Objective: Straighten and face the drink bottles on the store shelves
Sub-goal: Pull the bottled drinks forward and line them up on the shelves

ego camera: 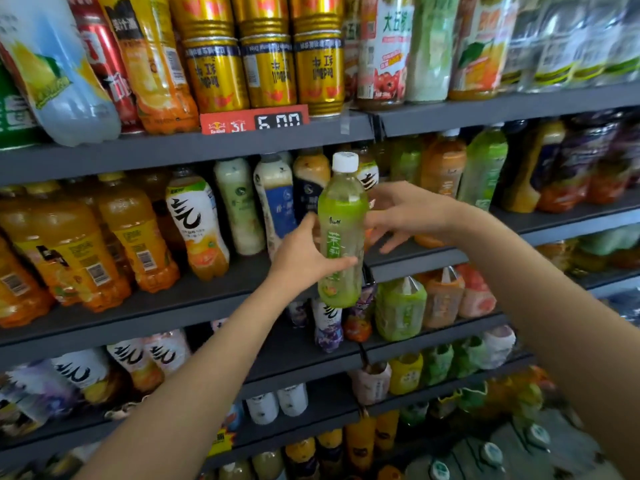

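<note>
Left hand (304, 252) grips an upright green tea bottle (341, 233) before the shelves (194, 292); right hand (405, 211), fingers spread, touches it.

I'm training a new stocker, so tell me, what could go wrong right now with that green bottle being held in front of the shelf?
The left hand grips the green tea bottle clear of the shelf edge, while the right hand only touches it with loose fingers; a slip could drop it onto the rows below. Pushing it back in might also knock the tightly packed neighbouring bottles askew.
</note>
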`<state>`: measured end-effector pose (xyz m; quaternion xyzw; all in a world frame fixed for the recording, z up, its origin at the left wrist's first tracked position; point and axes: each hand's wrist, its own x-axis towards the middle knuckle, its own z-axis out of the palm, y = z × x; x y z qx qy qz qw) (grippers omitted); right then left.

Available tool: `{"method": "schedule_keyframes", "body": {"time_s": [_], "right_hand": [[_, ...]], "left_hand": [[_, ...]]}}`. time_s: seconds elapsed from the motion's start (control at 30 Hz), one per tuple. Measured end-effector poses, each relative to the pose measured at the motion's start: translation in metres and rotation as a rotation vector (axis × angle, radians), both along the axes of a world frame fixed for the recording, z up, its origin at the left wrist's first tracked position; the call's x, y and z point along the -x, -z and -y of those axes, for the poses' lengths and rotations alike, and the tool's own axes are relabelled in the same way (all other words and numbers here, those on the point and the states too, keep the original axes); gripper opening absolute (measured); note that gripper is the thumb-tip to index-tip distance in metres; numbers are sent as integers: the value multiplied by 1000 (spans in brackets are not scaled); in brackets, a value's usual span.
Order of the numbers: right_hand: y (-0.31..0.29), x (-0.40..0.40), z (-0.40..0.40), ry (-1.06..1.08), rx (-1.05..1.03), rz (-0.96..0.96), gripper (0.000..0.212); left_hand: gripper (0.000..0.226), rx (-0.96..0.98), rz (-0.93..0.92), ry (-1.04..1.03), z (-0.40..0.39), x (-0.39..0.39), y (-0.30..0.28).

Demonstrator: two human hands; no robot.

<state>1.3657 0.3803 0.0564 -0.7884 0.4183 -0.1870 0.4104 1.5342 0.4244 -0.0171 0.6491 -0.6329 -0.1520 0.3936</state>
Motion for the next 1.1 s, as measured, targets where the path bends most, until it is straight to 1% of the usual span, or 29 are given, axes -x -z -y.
{"method": "schedule_keyframes", "body": {"time_s": [0.07, 0.13, 0.2, 0.23, 0.37, 0.43, 0.5, 0.57, 0.6, 0.63, 0.73, 0.83, 0.93, 1.0, 1.1], "right_hand": [[14, 19, 1, -9, 58, -93, 33], [30, 41, 5, 62, 192, -36, 31], [38, 68, 12, 158, 359, 13, 24], [39, 82, 18, 198, 412, 13, 21], [33, 142, 59, 322, 448, -69, 37], [29, 173, 85, 381, 445, -137, 44], [29, 201, 110, 458, 446, -184, 52], [31, 222, 131, 541, 450, -203, 56], [34, 229, 140, 579, 450, -203, 56], [37, 234, 147, 611, 447, -197, 57], [46, 241, 168, 643, 430, -159, 55], [49, 239, 182, 603, 440, -140, 57], [50, 234, 191, 558, 426, -143, 56], [48, 232, 194, 536, 408, -162, 56], [47, 227, 195, 536, 388, -172, 66]], "left_hand": [[77, 13, 25, 53, 11, 22, 1], [82, 22, 54, 118, 21, 47, 0], [89, 5, 89, 148, 34, 73, 1], [87, -7, 84, 171, 42, 87, 1], [71, -61, -84, 291, 80, 146, -5], [65, -32, -103, 205, 98, 168, -4], [58, 110, -102, -29, 113, 180, 0], [57, 212, -159, -267, 125, 183, 5], [60, 215, -155, -348, 130, 184, 7], [64, 171, -125, -401, 135, 184, 10], [79, 1, -58, -437, 146, 191, 13], [84, -56, -60, -450, 163, 202, 14], [76, -40, -89, -491, 174, 206, 18], [71, -20, -61, -495, 174, 206, 22], [70, -14, -4, -489, 174, 202, 24]]}}
